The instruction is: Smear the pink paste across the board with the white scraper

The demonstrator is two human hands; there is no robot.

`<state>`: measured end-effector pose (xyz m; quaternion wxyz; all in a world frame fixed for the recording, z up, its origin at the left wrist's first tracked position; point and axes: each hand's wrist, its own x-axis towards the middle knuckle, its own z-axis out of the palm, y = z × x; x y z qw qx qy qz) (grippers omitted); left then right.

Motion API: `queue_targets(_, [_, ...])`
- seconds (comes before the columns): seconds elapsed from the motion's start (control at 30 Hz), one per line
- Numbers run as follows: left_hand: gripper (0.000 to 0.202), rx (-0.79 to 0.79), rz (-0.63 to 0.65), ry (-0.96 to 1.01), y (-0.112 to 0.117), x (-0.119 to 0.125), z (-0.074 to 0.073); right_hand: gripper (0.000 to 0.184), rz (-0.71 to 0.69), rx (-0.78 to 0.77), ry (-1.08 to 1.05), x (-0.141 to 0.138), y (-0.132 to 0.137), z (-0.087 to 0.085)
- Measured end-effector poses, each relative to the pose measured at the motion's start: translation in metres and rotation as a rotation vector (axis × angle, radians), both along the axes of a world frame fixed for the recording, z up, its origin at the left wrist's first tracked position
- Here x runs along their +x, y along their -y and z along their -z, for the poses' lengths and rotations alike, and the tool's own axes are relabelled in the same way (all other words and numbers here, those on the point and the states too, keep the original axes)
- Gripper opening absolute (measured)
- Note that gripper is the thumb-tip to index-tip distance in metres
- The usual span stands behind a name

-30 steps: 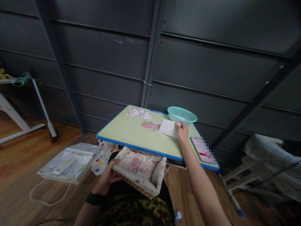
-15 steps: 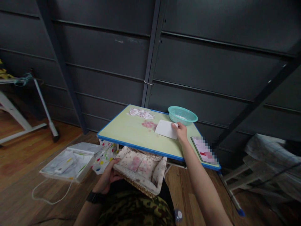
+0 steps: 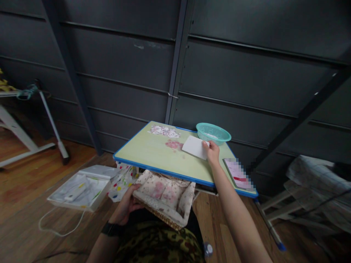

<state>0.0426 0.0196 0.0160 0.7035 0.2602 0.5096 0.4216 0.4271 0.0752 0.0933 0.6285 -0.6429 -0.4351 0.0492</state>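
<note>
Head view: your right hand (image 3: 212, 151) pinches the card (image 3: 193, 147), just nudged slightly upward in view, over the table (image 3: 153, 157) near the pink bits (image 3: 173, 144); these look unmoved, so the work seems little advanced. Your left hand (image 3: 127, 205) clasps the basket (image 3: 159, 207).

Workroom or storeroom (hard to say which), dark panelled wall (image 3: 131, 98), plank-look floor (image 3: 215, 215), blue-edged table (image 3: 142, 148)

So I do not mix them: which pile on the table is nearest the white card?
The pink pile, beside the white card in the right hand; the whitish pile lies farther back.
</note>
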Motion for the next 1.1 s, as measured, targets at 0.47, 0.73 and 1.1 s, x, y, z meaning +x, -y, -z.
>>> queue_targets(0.47, [0.017, -0.052, 0.01, -0.008, -0.0002, 0.0001, -0.0057, 0.046, 0.005, -0.06, 0.062, 0.0016, -0.0004, 0.0021])
queue_targets(0.73, [0.026, -0.043, 0.027, -0.027, -0.0005, -0.001, -0.0049, 0.044, -0.007, -0.033, 0.027, 0.0028, 0.0011, 0.0014])
queue_targets(1.1, [0.025, -0.055, 0.028, -0.019, -0.001, -0.0013, -0.0039, 0.041, -0.025, -0.06, 0.0, 0.0037, 0.0007, 0.0012])
